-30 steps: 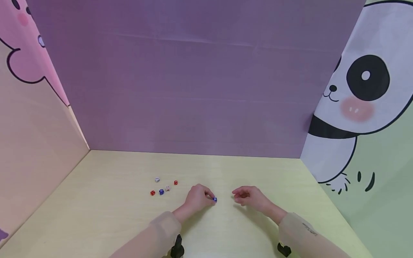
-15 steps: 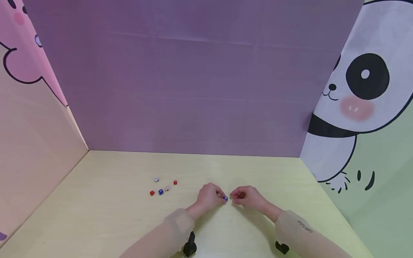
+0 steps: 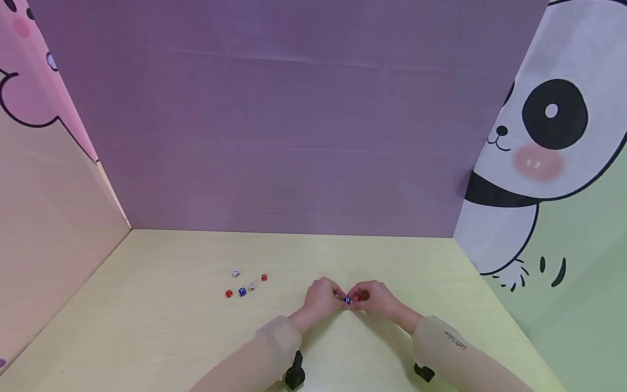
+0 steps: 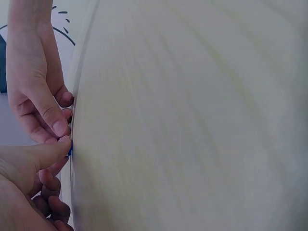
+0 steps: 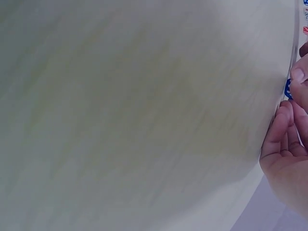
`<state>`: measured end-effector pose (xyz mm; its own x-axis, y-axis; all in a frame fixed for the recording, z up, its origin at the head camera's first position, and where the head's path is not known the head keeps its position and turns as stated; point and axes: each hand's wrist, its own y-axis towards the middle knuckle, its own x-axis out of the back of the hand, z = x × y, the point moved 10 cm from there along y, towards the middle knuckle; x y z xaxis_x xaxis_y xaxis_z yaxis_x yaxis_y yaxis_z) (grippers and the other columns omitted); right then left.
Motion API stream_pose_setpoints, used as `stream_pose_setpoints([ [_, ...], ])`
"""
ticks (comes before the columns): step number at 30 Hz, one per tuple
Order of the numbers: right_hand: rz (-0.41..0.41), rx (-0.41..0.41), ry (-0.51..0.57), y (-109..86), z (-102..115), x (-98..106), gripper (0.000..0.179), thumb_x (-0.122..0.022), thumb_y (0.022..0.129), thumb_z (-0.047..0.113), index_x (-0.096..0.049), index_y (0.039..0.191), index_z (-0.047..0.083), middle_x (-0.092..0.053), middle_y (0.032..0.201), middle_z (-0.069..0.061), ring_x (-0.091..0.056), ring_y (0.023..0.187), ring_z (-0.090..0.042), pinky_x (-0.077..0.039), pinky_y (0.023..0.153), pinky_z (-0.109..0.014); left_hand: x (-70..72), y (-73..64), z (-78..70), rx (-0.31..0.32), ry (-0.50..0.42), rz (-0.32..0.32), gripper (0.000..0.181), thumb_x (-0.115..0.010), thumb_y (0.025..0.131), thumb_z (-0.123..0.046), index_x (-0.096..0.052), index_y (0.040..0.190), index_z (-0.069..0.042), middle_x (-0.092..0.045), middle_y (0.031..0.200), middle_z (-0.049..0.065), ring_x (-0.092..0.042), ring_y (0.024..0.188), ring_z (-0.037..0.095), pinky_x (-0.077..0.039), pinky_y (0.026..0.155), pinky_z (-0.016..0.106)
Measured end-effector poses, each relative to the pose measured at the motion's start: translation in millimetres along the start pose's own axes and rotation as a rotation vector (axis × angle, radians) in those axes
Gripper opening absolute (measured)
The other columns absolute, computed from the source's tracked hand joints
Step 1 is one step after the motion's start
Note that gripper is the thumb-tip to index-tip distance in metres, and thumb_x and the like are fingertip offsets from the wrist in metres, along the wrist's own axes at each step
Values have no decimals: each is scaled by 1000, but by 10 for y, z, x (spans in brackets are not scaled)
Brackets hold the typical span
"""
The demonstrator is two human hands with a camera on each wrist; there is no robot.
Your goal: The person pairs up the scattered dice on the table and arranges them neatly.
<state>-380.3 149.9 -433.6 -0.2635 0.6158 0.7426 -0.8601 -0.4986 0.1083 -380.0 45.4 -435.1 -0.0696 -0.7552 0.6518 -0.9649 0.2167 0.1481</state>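
Observation:
A small blue die with white pips is held between my two hands, just above or on the table. My left hand pinches it with thumb and fingertips from the left. From the other side, my right hand has its thumb and fingertip at the same die, also pinching it. In the left wrist view the left thumb covers most of the blue die, with the right hand close against it. The right wrist view shows the blue die at the meeting fingertips.
To the left on the pale table lie another blue die, a red die, a second red die, a white die and another white die. A purple panel stands behind.
My left hand has carried the blue die rightward until it meets the right hand. The right fingertips, apart from the die before, now close in on it. The other dice stay put.

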Motion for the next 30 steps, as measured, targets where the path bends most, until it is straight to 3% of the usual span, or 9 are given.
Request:
stream_pose_setpoints([
  [9,0,-7,-1,30,-41,-16,11,-74,78,5,-68,87,1,-59,71,2,-49,62,-2,-43,55,-17,-12,0,10,-8,11,6,13,-84,67,-14,-75,74,-9,-70,70,-1,-59,66,11,-43,59,26],
  [14,11,-21,-2,33,-50,-38,10,-73,79,5,-67,87,2,-59,71,3,-49,62,-3,-43,56,-17,62,-62,-30,-74,113,15,21,-84,67,-17,-75,83,-9,-64,68,-4,-52,65,9,-39,67,30],
  [17,10,-29,-13,30,-55,-43,10,-74,79,5,-67,86,3,-57,71,4,-48,62,-3,-42,56,-17,155,-135,-58,-132,159,5,23,-84,67,-17,-74,86,-9,-56,62,-7,-48,65,10,-36,70,32],
  [20,9,-41,-27,30,-62,-48,11,-74,79,5,-67,87,3,-55,70,4,-47,63,-5,-41,57,-17,274,-215,-19,-145,170,-1,23,-83,69,-17,-74,88,-9,-51,59,-9,-45,67,10,-35,73,34],
  [30,8,-75,14,-3,-88,-64,13,-74,79,6,-67,89,2,-54,72,2,-46,67,-11,-39,58,-18,761,-420,315,-72,84,-26,29,-81,70,-14,-71,97,-7,-52,65,-8,-42,75,14,-33,74,35],
])
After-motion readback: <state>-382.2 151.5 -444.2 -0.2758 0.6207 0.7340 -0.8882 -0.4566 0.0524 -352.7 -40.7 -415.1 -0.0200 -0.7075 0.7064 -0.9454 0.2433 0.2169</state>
